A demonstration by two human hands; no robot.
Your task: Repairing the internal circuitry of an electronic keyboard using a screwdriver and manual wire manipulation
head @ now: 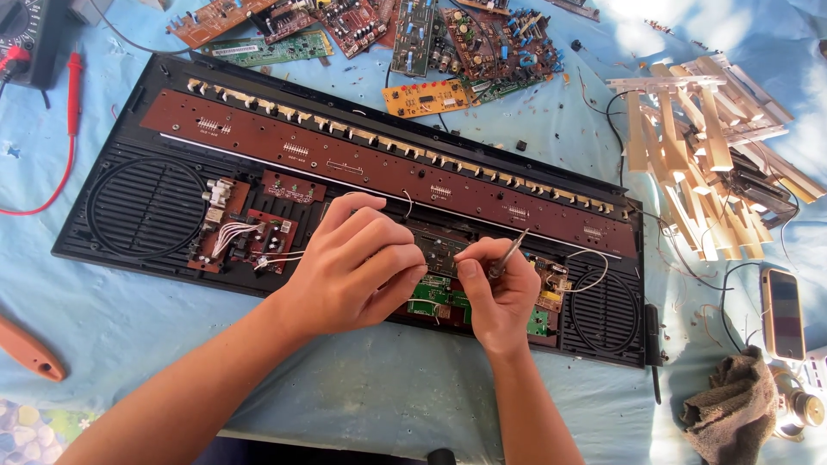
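An opened black electronic keyboard case [129, 250] lies across the blue cloth, with a long brown circuit strip [345, 164] inside and round speaker grilles at both ends. My left hand [357, 267] rests fingers-down on the middle of the case, next to a green circuit board [435, 297]. My right hand [500, 293] grips a thin metal screwdriver [510, 254], its tip pointing up and away over the boards. White wires [237, 234] run between small brown boards at the left.
Loose circuit boards [422, 34] lie at the back. A pile of cream keyboard keys [706, 155] sits at right, with a phone [782, 312] and grey rag [732, 405] below. A multimeter [26, 34] with a red probe lead is at far left.
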